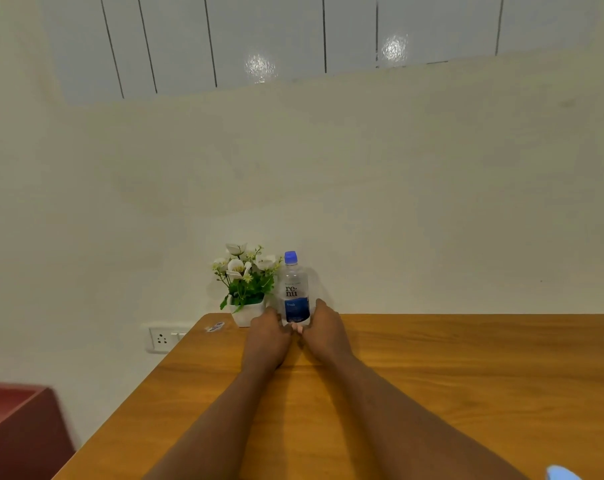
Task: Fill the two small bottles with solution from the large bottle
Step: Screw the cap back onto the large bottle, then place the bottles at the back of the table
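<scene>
The large clear bottle (pixel 295 292), with a blue cap and a blue label, stands upright at the table's far edge against the wall. My left hand (pixel 267 336) and my right hand (pixel 324 332) lie on the table just in front of it, one at each side of its base, fingers curled inward toward each other. A small pale pink thing (pixel 297 328) shows in the gap between them; I cannot tell what it is or whether either hand grips it. No small bottle is plainly visible.
A white pot of artificial flowers (pixel 246 315) stands just left of the bottle. A small sticker (pixel 215 327) lies near the wooden table's (pixel 466 375) left corner. A wall socket (pixel 160 339) and dark red furniture (pixel 16 427) are off to the left. A light blue object (pixel 563 473) peeks in bottom right.
</scene>
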